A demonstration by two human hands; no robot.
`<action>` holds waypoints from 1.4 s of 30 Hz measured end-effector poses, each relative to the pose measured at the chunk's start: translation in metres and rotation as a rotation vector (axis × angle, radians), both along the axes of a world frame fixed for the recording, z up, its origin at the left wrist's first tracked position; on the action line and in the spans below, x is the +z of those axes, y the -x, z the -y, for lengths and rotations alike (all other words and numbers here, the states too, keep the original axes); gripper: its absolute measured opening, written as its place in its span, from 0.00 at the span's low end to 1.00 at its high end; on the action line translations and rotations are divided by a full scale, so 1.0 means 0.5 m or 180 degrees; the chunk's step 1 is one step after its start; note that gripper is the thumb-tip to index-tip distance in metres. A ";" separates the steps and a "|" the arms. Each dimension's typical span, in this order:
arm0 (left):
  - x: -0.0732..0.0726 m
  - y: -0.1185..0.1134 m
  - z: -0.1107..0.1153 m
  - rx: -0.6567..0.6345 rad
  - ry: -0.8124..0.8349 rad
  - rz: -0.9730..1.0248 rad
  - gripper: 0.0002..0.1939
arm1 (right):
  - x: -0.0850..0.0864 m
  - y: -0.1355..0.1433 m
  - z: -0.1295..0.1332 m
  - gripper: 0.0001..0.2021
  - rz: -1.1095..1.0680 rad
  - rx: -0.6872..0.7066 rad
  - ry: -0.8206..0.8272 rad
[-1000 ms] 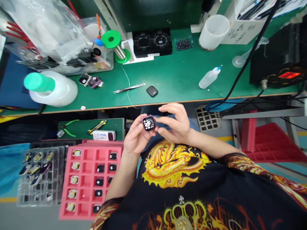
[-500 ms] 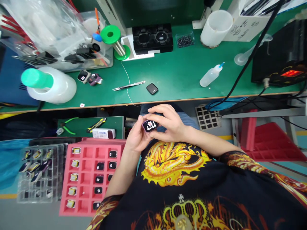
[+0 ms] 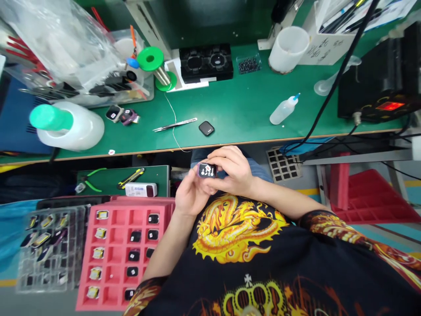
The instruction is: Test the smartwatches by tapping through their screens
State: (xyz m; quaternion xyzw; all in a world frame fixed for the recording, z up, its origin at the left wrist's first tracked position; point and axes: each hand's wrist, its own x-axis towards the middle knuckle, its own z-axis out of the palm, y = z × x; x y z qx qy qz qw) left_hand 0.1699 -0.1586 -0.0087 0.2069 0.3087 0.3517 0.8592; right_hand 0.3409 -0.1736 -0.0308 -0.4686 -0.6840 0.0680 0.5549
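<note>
Between my two hands, just below the bench edge, is a small smartwatch body (image 3: 207,170) with a purple rim and a black face bearing white marks and a reddish spot. My left hand (image 3: 190,193) grips it from the left, thumb along its side. My right hand (image 3: 235,171) closes on it from the right, fingers bent over the far edge and thumb below. On the bench beyond lie a black rounded-square piece (image 3: 206,128) and metal tweezers (image 3: 175,124) across a thin wire.
A pink foam tray (image 3: 112,303) holding watch parts and a clear tray (image 3: 24,281) sit at lower left. Near them are green-handled pliers (image 3: 94,184) and a yellow cutter (image 3: 130,177). The bench holds a solder spool (image 3: 161,74), a dropper bottle (image 3: 283,110) and a white bottle (image 3: 79,127).
Both hands still hold the watch body, whose face has turned a little and sits more level. The whole view has shifted slightly, with the bench lower in the picture.
</note>
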 end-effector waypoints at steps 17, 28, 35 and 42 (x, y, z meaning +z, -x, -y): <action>0.021 0.003 -0.035 0.0165 0.0165 -0.0049 0.36 | 0.012 0.007 0.012 0.31 0.0315 0.0517 -0.0030; 0.009 -0.004 -0.030 0.0341 0.0207 -0.0297 0.33 | 0.006 0.012 0.009 0.26 0.0613 0.0482 -0.0086; 0.005 -0.001 -0.026 0.0383 0.0077 -0.0501 0.35 | 0.005 0.007 0.008 0.28 0.0325 0.0270 0.0018; 0.012 -0.005 -0.032 0.0408 0.0221 -0.0418 0.35 | -0.002 0.012 0.017 0.25 0.0353 0.0500 -0.0208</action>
